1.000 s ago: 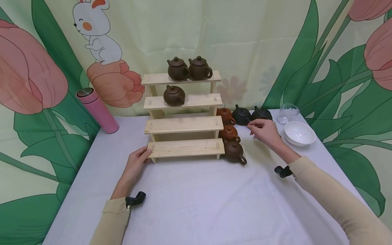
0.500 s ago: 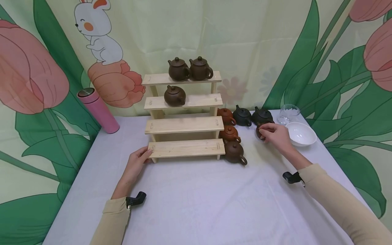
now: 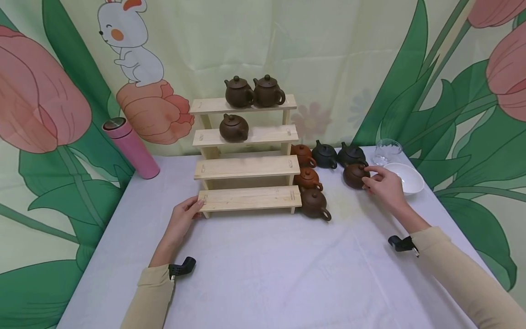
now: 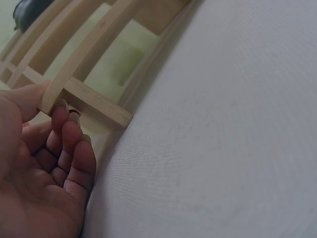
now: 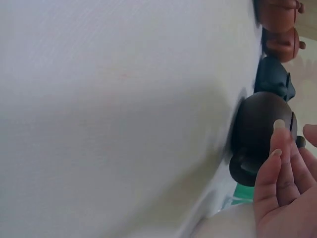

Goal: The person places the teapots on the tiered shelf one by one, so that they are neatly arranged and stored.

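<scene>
My left hand (image 3: 182, 218) grips the left end of the bottom board of a pale wooden tiered stand (image 3: 250, 198). In the left wrist view, the thumb lies on one face of the board and the fingers curl against the other. My right hand (image 3: 386, 185) is beside a dark brown teapot (image 3: 355, 176) on the table, its fingertips at the lid and handle side. In the right wrist view, the thumb is apart from the fingers (image 5: 282, 148), which overlap the teapot; whether they touch it I cannot tell. The teapot's handle (image 5: 242, 171) shows below them.
Two dark teapots (image 3: 269, 92) stand on the top shelf and one (image 3: 233, 129) on the second. Right of the stand are reddish-brown teapots (image 3: 308, 178), a brown one (image 3: 314, 204) and black ones (image 3: 324, 155). A white bowl (image 3: 412, 180), glass cup (image 3: 386, 151) and pink flask (image 3: 133, 148) also stand there.
My right hand has moved rightward, from in front of the dark brown teapot to its right side, uncovering it. The left hand stays on the stand, and the teapots on the shelves have not moved.
</scene>
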`<state>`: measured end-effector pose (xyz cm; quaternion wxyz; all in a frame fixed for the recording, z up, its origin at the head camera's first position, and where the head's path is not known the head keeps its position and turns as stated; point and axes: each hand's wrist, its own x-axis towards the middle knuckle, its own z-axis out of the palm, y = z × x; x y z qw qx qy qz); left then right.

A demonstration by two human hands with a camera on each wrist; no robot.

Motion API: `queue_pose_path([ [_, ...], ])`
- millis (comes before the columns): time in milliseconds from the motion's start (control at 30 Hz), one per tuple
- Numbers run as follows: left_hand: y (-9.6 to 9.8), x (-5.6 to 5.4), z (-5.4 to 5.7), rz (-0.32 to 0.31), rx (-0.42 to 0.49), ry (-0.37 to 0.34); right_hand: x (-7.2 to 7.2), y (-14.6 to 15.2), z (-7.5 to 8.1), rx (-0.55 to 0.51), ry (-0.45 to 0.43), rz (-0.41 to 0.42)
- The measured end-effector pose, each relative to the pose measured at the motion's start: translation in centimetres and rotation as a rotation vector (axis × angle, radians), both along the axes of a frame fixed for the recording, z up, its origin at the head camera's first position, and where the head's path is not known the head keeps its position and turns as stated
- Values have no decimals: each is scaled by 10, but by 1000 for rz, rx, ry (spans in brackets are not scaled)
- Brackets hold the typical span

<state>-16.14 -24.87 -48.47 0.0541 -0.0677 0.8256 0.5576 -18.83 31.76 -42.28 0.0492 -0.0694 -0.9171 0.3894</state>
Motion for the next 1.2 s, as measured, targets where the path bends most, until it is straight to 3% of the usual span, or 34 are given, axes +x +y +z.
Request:
queue_pose_path([
  [500,1,0,1,2,-2,-9,3,8,-10,68,-25,-91],
  [1200,2,0,2,13,5,0,4,9,-11,103,-55,-78],
])
